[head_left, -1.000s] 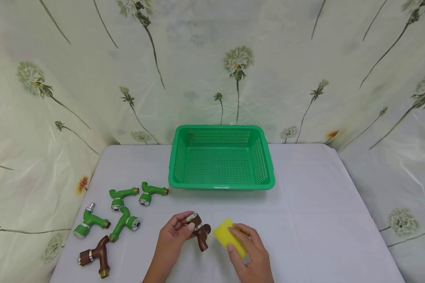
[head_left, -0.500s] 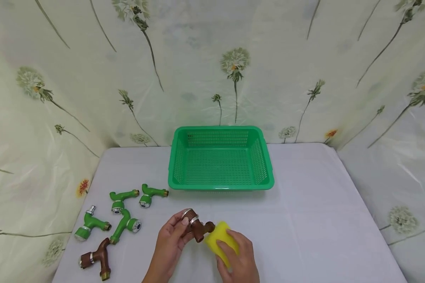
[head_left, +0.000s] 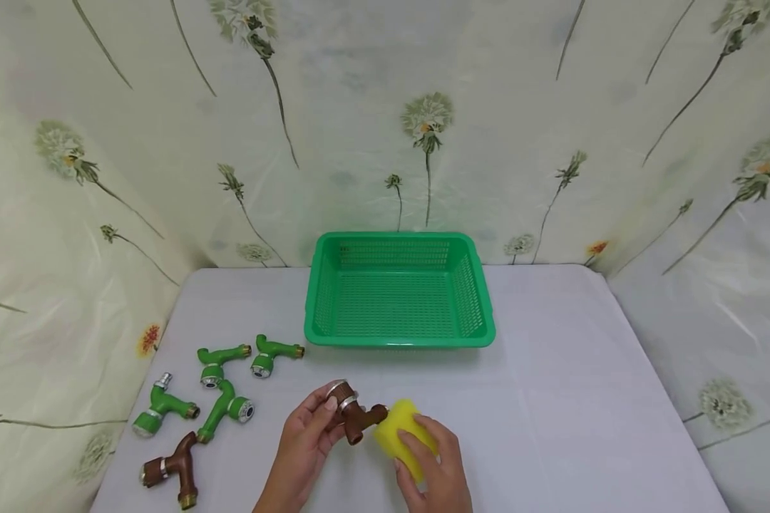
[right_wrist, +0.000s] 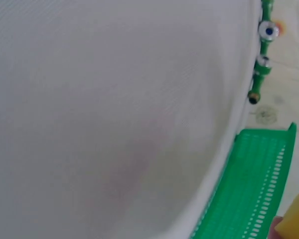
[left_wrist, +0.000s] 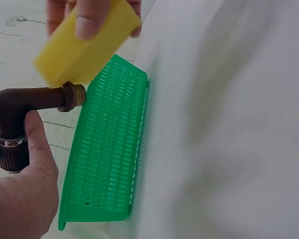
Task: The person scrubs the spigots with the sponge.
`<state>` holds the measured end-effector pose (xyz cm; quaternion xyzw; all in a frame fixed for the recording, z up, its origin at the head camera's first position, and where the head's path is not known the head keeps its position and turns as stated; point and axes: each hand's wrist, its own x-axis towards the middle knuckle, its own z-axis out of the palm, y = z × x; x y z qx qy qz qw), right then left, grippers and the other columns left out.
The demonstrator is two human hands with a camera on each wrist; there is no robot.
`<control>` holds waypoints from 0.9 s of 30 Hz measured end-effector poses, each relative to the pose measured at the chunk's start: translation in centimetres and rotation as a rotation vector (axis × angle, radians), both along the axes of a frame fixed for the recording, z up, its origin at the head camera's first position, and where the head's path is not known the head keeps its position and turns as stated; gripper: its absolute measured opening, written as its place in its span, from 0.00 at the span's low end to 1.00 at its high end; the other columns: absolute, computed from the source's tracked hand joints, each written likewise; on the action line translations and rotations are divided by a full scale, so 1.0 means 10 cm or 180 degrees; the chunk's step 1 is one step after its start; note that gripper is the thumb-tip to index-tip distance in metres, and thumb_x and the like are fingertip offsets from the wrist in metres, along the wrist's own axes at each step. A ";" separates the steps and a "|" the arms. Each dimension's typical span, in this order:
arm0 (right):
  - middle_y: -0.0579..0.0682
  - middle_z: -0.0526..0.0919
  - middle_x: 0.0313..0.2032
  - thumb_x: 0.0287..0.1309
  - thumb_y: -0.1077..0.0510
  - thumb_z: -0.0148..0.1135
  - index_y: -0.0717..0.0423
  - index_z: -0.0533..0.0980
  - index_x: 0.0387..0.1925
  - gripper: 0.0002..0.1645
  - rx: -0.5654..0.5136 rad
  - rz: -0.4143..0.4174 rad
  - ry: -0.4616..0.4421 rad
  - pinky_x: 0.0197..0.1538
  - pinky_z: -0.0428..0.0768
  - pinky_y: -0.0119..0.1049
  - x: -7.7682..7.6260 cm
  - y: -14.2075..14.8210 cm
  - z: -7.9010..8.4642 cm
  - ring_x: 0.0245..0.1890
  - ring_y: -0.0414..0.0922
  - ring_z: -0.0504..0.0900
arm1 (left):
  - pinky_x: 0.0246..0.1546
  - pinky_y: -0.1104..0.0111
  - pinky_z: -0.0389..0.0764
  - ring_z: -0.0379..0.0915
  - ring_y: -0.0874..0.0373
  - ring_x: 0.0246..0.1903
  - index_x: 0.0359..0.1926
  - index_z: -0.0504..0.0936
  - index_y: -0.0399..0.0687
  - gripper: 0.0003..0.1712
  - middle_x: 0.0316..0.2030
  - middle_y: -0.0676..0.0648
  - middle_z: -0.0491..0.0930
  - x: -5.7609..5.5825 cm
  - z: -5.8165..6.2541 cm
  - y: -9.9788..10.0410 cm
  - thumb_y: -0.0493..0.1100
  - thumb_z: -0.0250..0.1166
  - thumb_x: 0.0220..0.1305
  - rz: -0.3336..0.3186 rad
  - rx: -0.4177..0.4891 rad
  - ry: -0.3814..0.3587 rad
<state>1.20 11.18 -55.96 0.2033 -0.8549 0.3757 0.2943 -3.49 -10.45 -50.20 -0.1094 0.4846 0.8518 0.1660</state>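
My left hand (head_left: 304, 442) grips a brown tap (head_left: 354, 417) by its ribbed knob, holding it above the table in front of the basket. In the left wrist view the tap (left_wrist: 30, 102) has its threaded brass end pointing right. My right hand (head_left: 438, 467) pinches a yellow sponge (head_left: 403, 434) between thumb and fingers. The sponge (left_wrist: 87, 45) meets the tap's collar, just behind the thread. Only an edge of the sponge (right_wrist: 296, 219) and a bit of a finger show in the right wrist view.
A green perforated basket (head_left: 399, 340) stands at the back middle of the white-covered table (head_left: 571, 399). Several green taps (head_left: 167, 405) lie at the left, with another brown tap (head_left: 178, 469) nearest the front. Flower-printed sheeting (head_left: 346, 107) rises behind and at both sides.
The right hand has brought the sponge leftward until it touches the tap's threaded end. The left hand has turned the tap so that this end points right toward the sponge.
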 end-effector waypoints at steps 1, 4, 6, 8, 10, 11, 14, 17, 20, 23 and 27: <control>0.59 0.72 0.58 0.64 0.45 0.59 0.50 0.78 0.53 0.20 -0.0009 -0.0056 -0.0073 0.65 0.60 0.24 0.00 0.02 0.00 0.57 0.52 0.70 | 0.53 0.61 0.78 0.75 0.50 0.53 0.66 0.63 0.36 0.36 0.59 0.38 0.73 0.00 0.00 0.00 0.51 0.63 0.66 0.0000 0.0021 -0.0018; 0.57 0.71 0.58 0.62 0.47 0.62 0.49 0.78 0.54 0.20 -0.0081 -0.0157 -0.0215 0.65 0.61 0.23 -0.02 0.06 0.03 0.57 0.50 0.70 | 0.50 0.63 0.79 0.76 0.52 0.51 0.67 0.62 0.36 0.37 0.58 0.39 0.74 -0.01 0.00 -0.01 0.51 0.63 0.66 0.0025 0.0095 -0.0099; 0.56 0.71 0.58 0.61 0.47 0.63 0.48 0.77 0.54 0.21 -0.0130 -0.0204 -0.0278 0.64 0.62 0.22 -0.02 0.06 0.07 0.57 0.49 0.70 | 0.49 0.64 0.80 0.76 0.52 0.50 0.67 0.61 0.36 0.37 0.57 0.39 0.74 -0.02 0.00 -0.02 0.51 0.62 0.66 0.0015 0.0157 -0.0105; 0.55 0.71 0.59 0.60 0.48 0.65 0.47 0.77 0.55 0.22 -0.0167 -0.0232 -0.0311 0.64 0.62 0.22 -0.02 0.06 0.11 0.57 0.49 0.70 | 0.47 0.65 0.80 0.76 0.52 0.51 0.67 0.60 0.36 0.37 0.58 0.39 0.74 -0.02 0.01 -0.02 0.52 0.62 0.67 0.0006 0.0208 -0.0088; 0.54 0.71 0.59 0.58 0.50 0.67 0.47 0.76 0.56 0.24 -0.0186 -0.0258 -0.0357 0.63 0.63 0.21 -0.02 0.05 0.14 0.57 0.48 0.70 | 0.47 0.66 0.79 0.76 0.52 0.52 0.68 0.60 0.36 0.37 0.58 0.39 0.75 -0.03 0.02 -0.02 0.52 0.61 0.67 0.0002 0.0259 -0.0073; 0.54 0.70 0.60 0.57 0.53 0.69 0.48 0.76 0.57 0.25 -0.0210 -0.0275 -0.0382 0.62 0.64 0.21 -0.02 0.05 0.15 0.57 0.48 0.71 | 0.46 0.66 0.79 0.76 0.52 0.52 0.68 0.60 0.36 0.37 0.58 0.39 0.75 -0.03 0.02 -0.02 0.52 0.61 0.67 0.0004 0.0271 -0.0061; 0.51 0.71 0.60 0.52 0.59 0.72 0.47 0.74 0.58 0.30 -0.0405 -0.0406 -0.0675 0.58 0.68 0.21 -0.02 0.05 0.15 0.56 0.46 0.72 | 0.46 0.66 0.80 0.76 0.51 0.52 0.67 0.60 0.37 0.35 0.59 0.38 0.74 -0.03 0.03 -0.01 0.51 0.61 0.68 0.0001 0.0327 -0.0027; 0.44 0.69 0.61 0.57 0.58 0.69 0.41 0.71 0.61 0.30 -0.0974 -0.0442 -0.1423 0.52 0.75 0.25 -0.02 0.05 0.16 0.56 0.43 0.73 | 0.48 0.65 0.80 0.76 0.52 0.52 0.67 0.60 0.36 0.34 0.59 0.38 0.74 -0.02 0.02 0.01 0.50 0.60 0.69 -0.0048 0.0348 -0.0012; 0.40 0.67 0.62 0.64 0.49 0.62 0.36 0.67 0.64 0.28 -0.1722 -0.0321 -0.2326 0.50 0.79 0.32 -0.03 0.02 0.18 0.56 0.43 0.73 | 0.49 0.65 0.79 0.76 0.52 0.53 0.68 0.60 0.36 0.34 0.59 0.39 0.74 0.00 0.01 0.04 0.49 0.60 0.69 -0.0108 0.0368 -0.0003; 0.42 0.69 0.62 0.66 0.43 0.57 0.37 0.65 0.65 0.28 -0.2179 -0.0207 -0.2869 0.52 0.79 0.36 -0.06 0.00 0.22 0.58 0.46 0.74 | 0.48 0.65 0.80 0.74 0.49 0.55 0.68 0.59 0.36 0.33 0.60 0.37 0.71 0.01 -0.02 0.07 0.49 0.58 0.71 -0.0226 0.0394 0.0097; 0.44 0.71 0.61 0.65 0.40 0.56 0.41 0.65 0.65 0.29 -0.2317 -0.0227 -0.3039 0.53 0.78 0.35 -0.09 0.00 0.25 0.60 0.47 0.73 | 0.44 0.66 0.80 0.74 0.47 0.55 0.68 0.61 0.38 0.31 0.61 0.35 0.70 0.01 -0.07 0.10 0.51 0.54 0.73 -0.0360 0.0210 0.0184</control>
